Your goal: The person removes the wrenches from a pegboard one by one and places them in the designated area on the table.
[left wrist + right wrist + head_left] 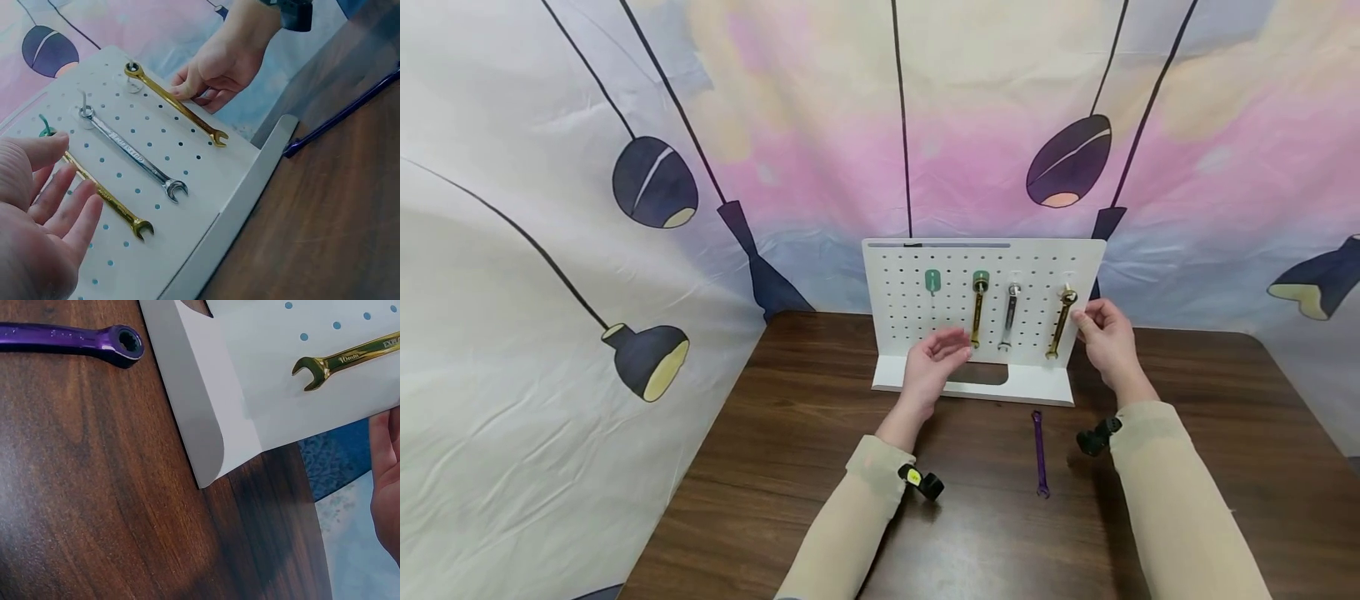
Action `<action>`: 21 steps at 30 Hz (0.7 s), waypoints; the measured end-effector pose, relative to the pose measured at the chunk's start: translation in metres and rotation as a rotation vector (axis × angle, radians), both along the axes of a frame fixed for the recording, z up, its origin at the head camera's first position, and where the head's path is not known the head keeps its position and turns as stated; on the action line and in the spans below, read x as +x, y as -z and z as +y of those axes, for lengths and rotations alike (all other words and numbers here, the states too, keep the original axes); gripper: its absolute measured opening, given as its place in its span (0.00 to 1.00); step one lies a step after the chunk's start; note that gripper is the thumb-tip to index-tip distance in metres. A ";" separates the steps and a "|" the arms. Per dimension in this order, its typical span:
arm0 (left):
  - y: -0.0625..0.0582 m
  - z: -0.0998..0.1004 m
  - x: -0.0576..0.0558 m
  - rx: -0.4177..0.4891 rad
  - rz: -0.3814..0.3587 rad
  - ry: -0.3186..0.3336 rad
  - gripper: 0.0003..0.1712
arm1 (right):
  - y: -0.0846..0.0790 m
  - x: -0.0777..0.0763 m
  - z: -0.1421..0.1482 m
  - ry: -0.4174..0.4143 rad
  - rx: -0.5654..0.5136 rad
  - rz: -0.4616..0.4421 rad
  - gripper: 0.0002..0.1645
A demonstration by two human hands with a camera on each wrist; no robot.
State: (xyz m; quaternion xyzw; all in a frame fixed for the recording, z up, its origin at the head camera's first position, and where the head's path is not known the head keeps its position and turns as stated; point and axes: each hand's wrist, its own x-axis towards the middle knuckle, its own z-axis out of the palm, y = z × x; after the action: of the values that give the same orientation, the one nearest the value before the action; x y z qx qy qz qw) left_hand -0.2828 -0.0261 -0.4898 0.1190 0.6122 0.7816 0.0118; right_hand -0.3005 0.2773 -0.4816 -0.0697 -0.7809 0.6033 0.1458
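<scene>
White pegboard (951, 312) with three hanging wrenches (1011, 315) on a brown tabletop (985, 533).
The right hand (1109, 340) holds the right edge beside a gold wrench (1061, 325); the left hand (932, 367), fingers loosely bent, is near the lower middle. A purple wrench (1040, 454) lies nearer, toward the right.

The wrenches (130, 150) look glossy metal; pegboard (898, 300) matt; tabletop (985, 533) glossy wood.

One wrench (1040, 457) is purple, the pegboard (953, 312) white.

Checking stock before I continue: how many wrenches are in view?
4: left gold wrench, middle silver wrench and right gold wrench on the pegboard; purple wrench on the table.
</scene>
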 end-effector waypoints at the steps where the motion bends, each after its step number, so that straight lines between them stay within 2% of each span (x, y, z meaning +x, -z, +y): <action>1: -0.001 0.002 -0.002 -0.010 0.014 -0.011 0.22 | 0.000 0.000 0.000 -0.001 0.002 0.000 0.12; 6: -0.008 0.008 -0.014 -0.047 0.066 -0.038 0.22 | 0.000 0.001 -0.001 0.007 0.005 -0.001 0.12; 11: -0.012 0.011 -0.023 -0.071 0.068 -0.050 0.23 | -0.001 0.000 -0.002 0.010 0.016 -0.015 0.14; 21: -0.013 0.015 -0.035 -0.036 0.067 -0.011 0.26 | -0.002 0.000 -0.002 0.012 0.018 -0.023 0.16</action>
State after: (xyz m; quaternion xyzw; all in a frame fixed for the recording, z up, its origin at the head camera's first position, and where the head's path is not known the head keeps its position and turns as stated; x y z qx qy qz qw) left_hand -0.3177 -0.0107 -0.4764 0.1414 0.6268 0.7662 -0.0108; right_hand -0.3007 0.2749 -0.4799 -0.0799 -0.7876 0.5944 0.1412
